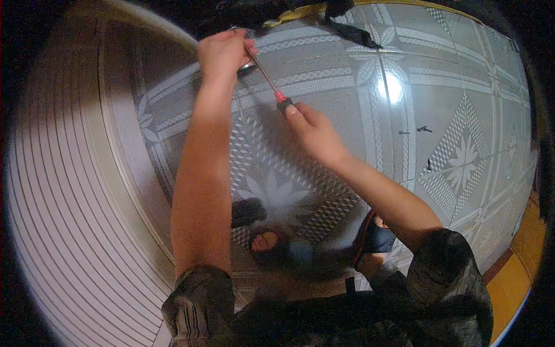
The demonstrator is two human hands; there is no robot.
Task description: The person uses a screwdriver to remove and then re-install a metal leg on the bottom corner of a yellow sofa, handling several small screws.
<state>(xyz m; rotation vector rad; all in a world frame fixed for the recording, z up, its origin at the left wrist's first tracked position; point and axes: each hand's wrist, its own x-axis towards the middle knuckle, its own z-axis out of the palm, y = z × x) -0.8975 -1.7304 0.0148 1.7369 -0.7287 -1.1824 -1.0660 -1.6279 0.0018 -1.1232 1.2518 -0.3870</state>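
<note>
My right hand [312, 132] is closed around the black-and-red handle of a screwdriver [265, 75]. The long metal shaft slants up and left, and its tip ends at the fingers of my left hand [221, 56]. Those fingers are bent and closed near the tip. Whatever they grip is mostly hidden; only a bit of shiny metal [247, 69] shows beside the wrist. Both arms reach forward over a grey patterned tile floor [324, 98].
Several small dark pieces, like screws [425, 129], lie on the tiles at right. A ribbed light panel [75, 191] runs along the left. Dark material [352, 33] with a yellow edge lies at the top. My foot [266, 241] and a dark object [248, 212] are below.
</note>
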